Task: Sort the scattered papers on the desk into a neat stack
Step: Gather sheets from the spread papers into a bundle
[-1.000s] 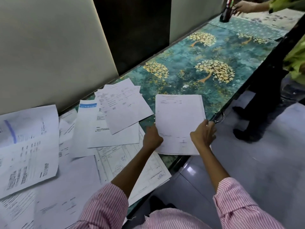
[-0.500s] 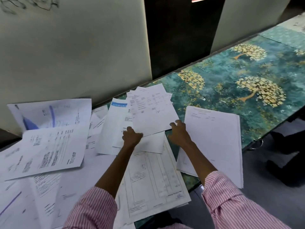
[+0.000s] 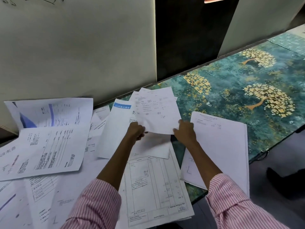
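Both hands hold the near edge of one printed sheet (image 3: 156,111) lifted off the desk. My left hand (image 3: 136,133) pinches its near left corner and my right hand (image 3: 184,131) grips its near right corner. Under it lie a sheet with a blue header (image 3: 113,129) and a ruled form (image 3: 153,187). A squared stack of papers (image 3: 222,146) lies to the right, overhanging the desk's front edge. Several more printed sheets (image 3: 47,146) are scattered over the left half of the desk.
The desk has a teal cloth with golden trees (image 3: 247,90), bare on the right. Pale panels (image 3: 82,47) and a dark gap (image 3: 189,33) stand along the back edge. Floor lies to the right, with a dark shoe (image 3: 283,184) on it.
Both hands left the stack on the right and moved left to the printed sheet, then took hold of its near edge and raised it. The camera swung left.
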